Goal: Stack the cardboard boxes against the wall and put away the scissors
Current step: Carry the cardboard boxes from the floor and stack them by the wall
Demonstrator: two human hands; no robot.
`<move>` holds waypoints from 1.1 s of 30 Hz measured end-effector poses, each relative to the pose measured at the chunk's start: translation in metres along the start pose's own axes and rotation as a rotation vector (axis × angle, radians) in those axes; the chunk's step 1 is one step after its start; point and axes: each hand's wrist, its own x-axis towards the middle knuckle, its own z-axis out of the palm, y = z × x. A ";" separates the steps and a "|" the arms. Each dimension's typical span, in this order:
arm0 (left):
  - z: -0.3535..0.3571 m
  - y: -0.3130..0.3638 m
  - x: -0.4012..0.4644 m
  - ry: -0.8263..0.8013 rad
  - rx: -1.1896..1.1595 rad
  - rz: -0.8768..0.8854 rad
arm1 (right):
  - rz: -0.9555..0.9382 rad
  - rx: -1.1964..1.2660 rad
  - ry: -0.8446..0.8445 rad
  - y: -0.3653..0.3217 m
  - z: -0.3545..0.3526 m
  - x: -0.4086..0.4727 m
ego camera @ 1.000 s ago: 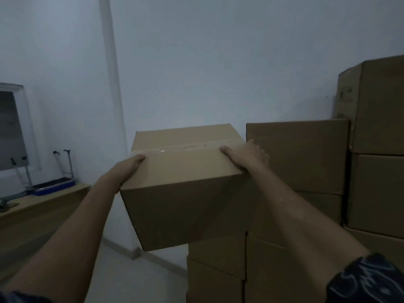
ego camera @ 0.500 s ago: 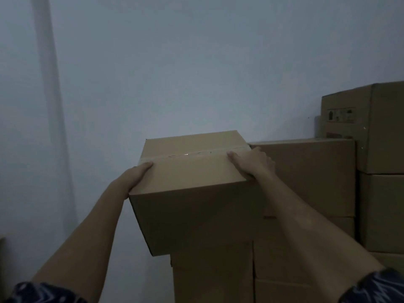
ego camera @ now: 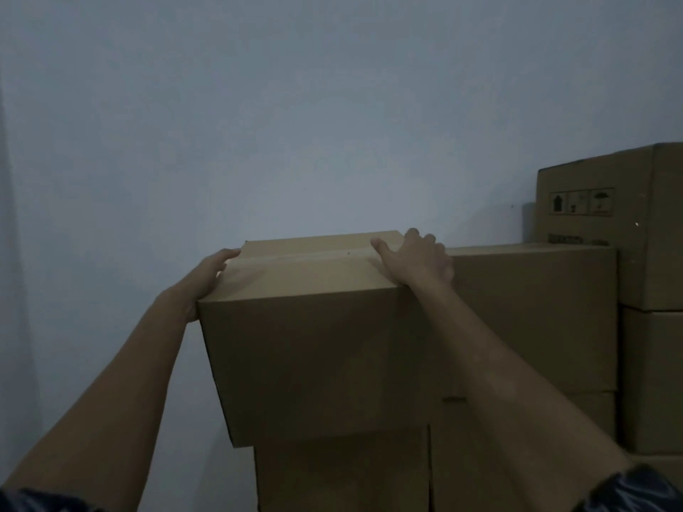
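Seven cardboard boxes [ego camera: 314, 364] show, though dim seams blur the count, and two hands [ego camera: 417, 260].

Handling pictograms on tall right box [ego camera: 628, 223]; print below unreadable.
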 end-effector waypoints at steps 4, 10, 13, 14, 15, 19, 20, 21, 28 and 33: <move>-0.001 0.014 0.031 0.205 0.465 0.408 | -0.151 0.059 0.337 -0.007 0.010 0.013; 0.048 0.015 0.008 0.113 0.938 0.762 | -0.381 0.126 0.499 -0.023 0.018 0.008; 0.054 0.012 0.016 0.215 1.112 0.923 | -0.511 0.010 0.506 -0.014 0.038 0.000; 0.054 0.015 0.020 0.189 1.176 0.954 | -0.540 -0.052 0.511 -0.007 0.049 -0.004; 0.056 0.018 0.026 0.152 1.241 0.978 | -0.552 -0.104 0.513 -0.001 0.059 -0.007; 0.067 0.025 0.051 0.147 1.310 1.051 | -0.454 -0.131 0.467 0.012 0.079 -0.003; 0.071 0.022 0.056 0.164 1.313 1.068 | -0.443 -0.136 0.463 0.013 0.081 0.001; 0.075 0.019 0.063 0.179 1.319 1.083 | -0.440 -0.144 0.463 0.014 0.084 0.005; 0.091 -0.014 0.095 0.322 1.252 1.052 | -0.464 -0.133 0.534 0.022 0.115 0.026; 0.108 -0.029 0.117 0.345 1.153 0.962 | -0.496 -0.129 0.495 0.028 0.133 0.050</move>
